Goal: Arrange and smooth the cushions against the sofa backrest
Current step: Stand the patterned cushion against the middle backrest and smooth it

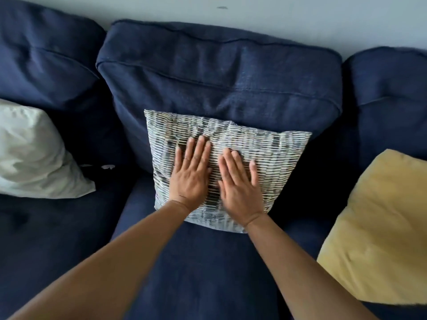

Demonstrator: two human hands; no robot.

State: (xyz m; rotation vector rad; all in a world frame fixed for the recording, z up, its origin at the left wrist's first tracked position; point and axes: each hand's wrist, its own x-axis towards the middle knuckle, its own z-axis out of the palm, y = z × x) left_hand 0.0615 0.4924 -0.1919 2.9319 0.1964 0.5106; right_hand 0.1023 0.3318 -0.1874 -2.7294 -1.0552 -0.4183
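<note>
A grey-and-white patterned cushion point(272, 155) leans against the middle navy backrest cushion point(219, 75) of the sofa. My left hand point(190, 174) lies flat on the patterned cushion's left half, fingers spread. My right hand point(239, 185) presses flat beside it on the centre, palm down. Neither hand grips anything. A white cushion point(32, 155) leans at the left backrest. A yellow cushion point(379, 229) leans at the right.
The navy sofa seat point(203, 273) stretches below the patterned cushion. Further backrest cushions stand at the left point(46, 56) and right point(390, 88). A pale wall point(277, 17) runs behind the sofa. Small white specks point(108, 166) lie in the seat gap.
</note>
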